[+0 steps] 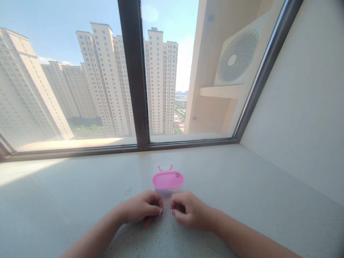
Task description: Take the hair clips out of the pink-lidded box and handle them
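Observation:
My left hand (pixel 146 206) is closed, thumb and forefinger pinched together. A small red strand (pixel 146 223) hangs out below its curled fingers; most of it is hidden. Facing it across a narrow gap, my right hand (pixel 189 211) is also in a pinch, and whatever lies between its fingertips is too small to name. Just beyond both hands stands an oval box with a pink lid (pixel 165 181) and a see-through body (pixel 168 192). On the lid lies a small dark ring (pixel 177 175). Behind the box is a loose pink handle (pixel 165 169).
Small pink and green loops (pixel 128 191) lie on the pale speckled sill (pixel 80 200), left of the box. A dark-framed window (pixel 142 147) borders the sill at the back, and a white wall (pixel 303 107) rises on the right.

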Demonstrator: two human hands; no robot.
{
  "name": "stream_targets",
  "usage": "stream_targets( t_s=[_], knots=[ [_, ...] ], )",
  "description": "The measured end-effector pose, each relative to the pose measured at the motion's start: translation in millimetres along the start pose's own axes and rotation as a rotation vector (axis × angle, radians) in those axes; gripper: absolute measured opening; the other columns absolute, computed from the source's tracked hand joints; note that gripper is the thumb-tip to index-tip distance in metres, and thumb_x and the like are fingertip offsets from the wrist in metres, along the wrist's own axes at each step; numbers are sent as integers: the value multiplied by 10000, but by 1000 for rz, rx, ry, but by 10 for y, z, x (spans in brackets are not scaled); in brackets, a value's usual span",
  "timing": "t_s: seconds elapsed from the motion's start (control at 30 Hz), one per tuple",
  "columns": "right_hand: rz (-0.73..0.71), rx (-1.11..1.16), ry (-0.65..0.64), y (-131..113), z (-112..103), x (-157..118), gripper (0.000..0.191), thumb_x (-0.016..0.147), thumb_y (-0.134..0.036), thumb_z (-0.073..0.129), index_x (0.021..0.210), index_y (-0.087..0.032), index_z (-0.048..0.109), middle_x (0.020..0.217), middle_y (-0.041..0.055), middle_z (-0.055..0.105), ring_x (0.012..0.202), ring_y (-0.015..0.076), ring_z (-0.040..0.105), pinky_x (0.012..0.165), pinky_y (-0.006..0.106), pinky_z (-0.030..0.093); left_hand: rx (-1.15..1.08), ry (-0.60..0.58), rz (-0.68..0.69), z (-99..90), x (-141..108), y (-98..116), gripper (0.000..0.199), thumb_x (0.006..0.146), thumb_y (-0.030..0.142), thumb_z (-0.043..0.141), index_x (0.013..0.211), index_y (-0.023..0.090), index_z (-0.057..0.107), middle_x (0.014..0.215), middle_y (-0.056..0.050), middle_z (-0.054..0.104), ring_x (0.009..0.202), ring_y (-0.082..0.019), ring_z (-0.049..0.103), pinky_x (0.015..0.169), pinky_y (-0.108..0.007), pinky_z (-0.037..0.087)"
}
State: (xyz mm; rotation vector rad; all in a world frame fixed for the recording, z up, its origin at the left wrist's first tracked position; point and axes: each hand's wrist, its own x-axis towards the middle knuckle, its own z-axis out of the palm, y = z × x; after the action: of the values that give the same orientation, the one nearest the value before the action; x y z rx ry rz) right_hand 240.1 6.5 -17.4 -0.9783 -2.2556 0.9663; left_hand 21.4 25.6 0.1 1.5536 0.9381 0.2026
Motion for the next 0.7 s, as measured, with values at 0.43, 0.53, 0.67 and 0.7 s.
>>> stream_targets(
  t_s=[0.43, 0.53, 0.67, 0.7],
  knots=[
    [29, 23, -12, 2, 0, -4, 52, 733, -166, 546, 745, -140, 590, 588, -35, 499, 515, 69, 405, 487, 173, 311, 26, -7, 22, -2, -5, 10, 137, 704, 285, 568, 764, 166, 535, 578, 53, 504, 406, -66, 458, 369, -170, 311],
    [30, 15, -7, 2, 4, -7, 57, 734, -167, 550, 746, -138, 598, 590, -33, 502, 517, 69, 407, 489, 173, 314, 26, -5, 21, -6, -12, 14, 144, 715, 291, 573, 772, 164, 537, 588, 51, 514, 406, -64, 459, 369, -167, 308],
    [24, 14, -10, 5, 14, -4, 76, 740, -166, 547, 758, -137, 615, 587, -29, 506, 516, 71, 418, 488, 173, 319, 16, -13, 24, -17, -19, 7, 154, 727, 300, 584, 780, 162, 540, 589, 53, 515, 410, -62, 464, 371, -163, 302],
    [21, 14, -13, 6, 17, -3, 82, 741, -164, 546, 763, -137, 619, 588, -28, 509, 517, 72, 422, 489, 173, 321, 13, -14, 27, -20, -20, 0, 157, 729, 302, 585, 782, 161, 542, 588, 54, 514, 411, -62, 465, 372, -163, 302]
  ],
)
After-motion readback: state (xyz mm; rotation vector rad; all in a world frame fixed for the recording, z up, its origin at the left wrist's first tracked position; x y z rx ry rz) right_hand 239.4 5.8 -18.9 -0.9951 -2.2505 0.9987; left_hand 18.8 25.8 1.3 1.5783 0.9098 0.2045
